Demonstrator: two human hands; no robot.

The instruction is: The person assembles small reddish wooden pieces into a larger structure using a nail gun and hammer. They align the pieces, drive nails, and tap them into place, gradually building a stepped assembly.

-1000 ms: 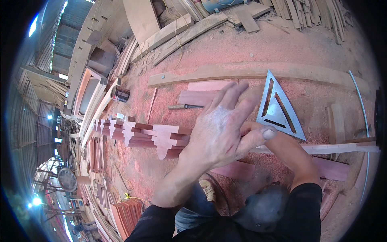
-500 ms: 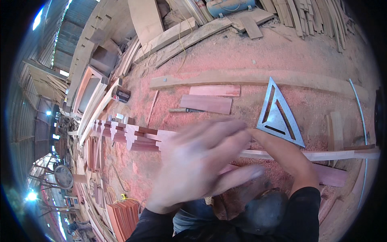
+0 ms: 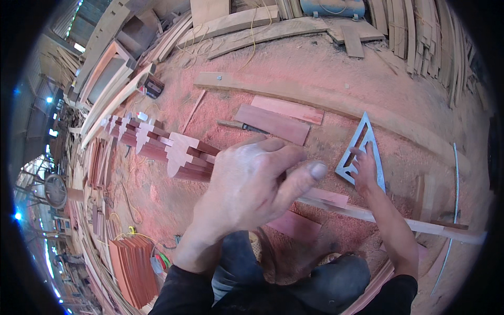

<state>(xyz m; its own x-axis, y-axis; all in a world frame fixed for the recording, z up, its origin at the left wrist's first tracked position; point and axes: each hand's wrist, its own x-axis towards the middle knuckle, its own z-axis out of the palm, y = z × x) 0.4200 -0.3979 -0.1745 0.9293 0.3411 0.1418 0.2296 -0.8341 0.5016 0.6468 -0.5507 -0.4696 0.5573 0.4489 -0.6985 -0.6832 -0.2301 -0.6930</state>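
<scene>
My left hand [image 3: 254,181] is raised in the middle, close to view, with the thumb out and the other fingers curled under. Whatever it may hold is hidden from me. Farther right, my right hand [image 3: 366,170] is over a silver triangular speed square [image 3: 362,147], its fingers apart against the slotted face. The square lies on the dusty ground beside a long pale wooden rail [image 3: 394,218]. Several reddish shaped wood pieces with stepped, notched ends [image 3: 181,155] run in a row off to the left, partly behind my left hand.
Two flat reddish boards [image 3: 273,123] and a chisel-like tool [image 3: 241,126] lie ahead. Beyond them stretches a long timber beam [image 3: 294,93]. A dark can [image 3: 150,85] stands at left, a stack of reddish slats [image 3: 134,270] lower left, and a blue tank [image 3: 333,7] at the back.
My right hand has come out from behind the left and reached right onto the speed square. My left hand is now steadier and more curled. The view has shifted.
</scene>
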